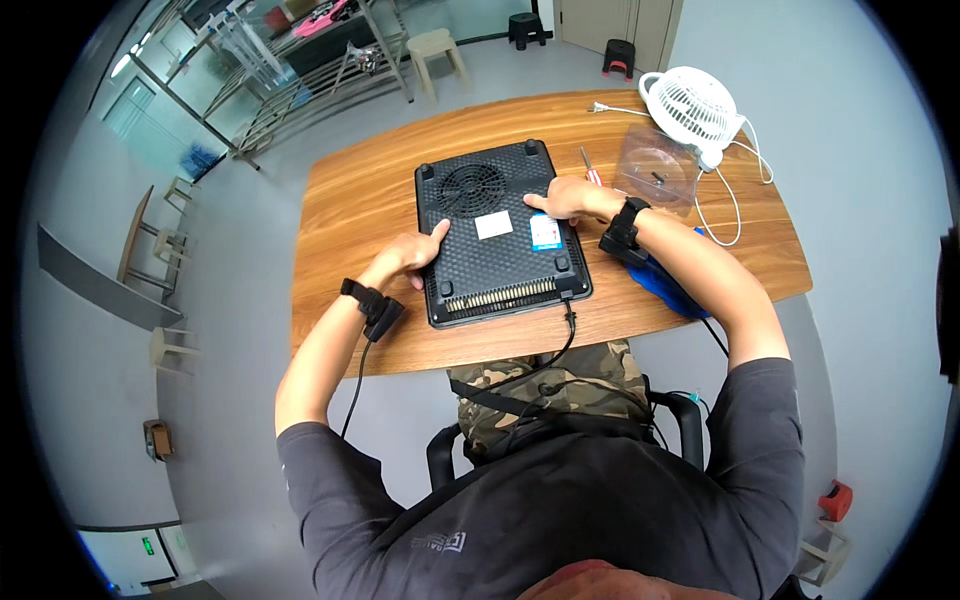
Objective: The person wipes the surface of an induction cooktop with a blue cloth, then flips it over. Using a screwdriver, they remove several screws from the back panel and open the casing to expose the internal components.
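Note:
A black induction cooker [465, 265] lies upside down on the wooden table [350, 200], showing its round fan grille, rubber feet, vents and two labels. My left hand [415, 253] grips its left edge, thumb on the underside and the other fingers down along the side, partly hidden. On the opposite edge is my right hand [565, 199], its thumb pressed on the black casing and its fingers curled over the right side. The cooker's black power cord [570, 318] drops from the near edge toward my lap. Just beyond my right hand lies a screwdriver [592, 172] with a red and white handle.
A clear plastic box [655, 172] with small dark pieces stands right of the screwdriver. Behind it is a white fan [693, 105] with its cord looping over the table. Something blue [665, 288] lies under my right forearm. Stools [437, 55] and a metal rack [300, 105] stand farther off.

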`<action>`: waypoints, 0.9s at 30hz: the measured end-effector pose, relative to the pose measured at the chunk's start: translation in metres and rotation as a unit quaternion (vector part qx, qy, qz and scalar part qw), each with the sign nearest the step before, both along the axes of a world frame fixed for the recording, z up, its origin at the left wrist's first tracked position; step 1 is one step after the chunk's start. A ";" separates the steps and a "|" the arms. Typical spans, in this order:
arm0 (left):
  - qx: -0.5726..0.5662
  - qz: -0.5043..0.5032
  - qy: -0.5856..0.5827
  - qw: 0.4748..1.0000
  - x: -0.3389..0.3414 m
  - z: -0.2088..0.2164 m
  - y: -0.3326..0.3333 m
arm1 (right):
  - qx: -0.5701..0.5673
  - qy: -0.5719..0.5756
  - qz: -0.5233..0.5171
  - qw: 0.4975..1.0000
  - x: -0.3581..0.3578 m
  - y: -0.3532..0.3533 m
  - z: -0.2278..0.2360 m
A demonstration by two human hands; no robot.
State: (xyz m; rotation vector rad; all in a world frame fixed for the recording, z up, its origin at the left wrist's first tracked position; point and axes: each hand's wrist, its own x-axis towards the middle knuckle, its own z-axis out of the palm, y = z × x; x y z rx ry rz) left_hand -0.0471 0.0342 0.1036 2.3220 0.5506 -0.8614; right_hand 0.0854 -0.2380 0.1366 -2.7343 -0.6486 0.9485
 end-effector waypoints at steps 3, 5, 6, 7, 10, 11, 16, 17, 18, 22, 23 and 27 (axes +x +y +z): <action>-0.051 0.003 0.010 0.999 0.000 -0.003 0.006 | 0.000 -0.003 -0.004 1.000 -0.001 0.007 -0.003; -0.082 0.001 0.003 0.997 0.005 -0.004 0.007 | 0.029 -0.016 -0.014 0.999 0.005 0.004 -0.015; -0.100 0.004 0.001 0.995 0.005 -0.005 0.007 | 0.042 -0.014 -0.014 0.999 0.006 0.004 -0.018; -0.100 0.005 0.006 0.995 0.004 -0.004 0.010 | 0.024 0.002 -0.017 1.000 0.000 0.006 -0.007; -0.099 0.038 0.012 0.994 0.008 -0.007 0.010 | 0.009 0.014 -0.023 1.000 -0.005 0.006 0.003; -0.097 0.042 -0.007 0.994 0.009 -0.018 0.018 | 0.008 0.012 -0.024 1.000 -0.005 0.007 0.000; -0.094 0.025 -0.008 0.995 0.004 -0.005 0.007 | 0.002 0.025 -0.021 0.999 -0.007 0.006 0.005; -0.096 0.015 -0.017 0.995 0.002 -0.004 0.006 | 0.018 0.020 -0.020 0.999 0.001 0.005 -0.005; -0.089 0.019 -0.009 0.996 0.004 -0.006 0.009 | 0.031 0.020 -0.021 0.999 -0.001 0.006 -0.003; -0.075 0.049 -0.020 0.996 0.002 -0.009 0.009 | 0.004 0.018 -0.015 1.000 -0.002 0.003 -0.005; -0.076 0.051 -0.017 0.996 0.002 -0.008 0.008 | 0.009 0.019 -0.013 1.000 -0.001 0.004 -0.009; -0.055 0.068 -0.025 0.996 0.003 0.002 0.008 | 0.018 0.022 -0.004 1.000 0.002 0.005 -0.011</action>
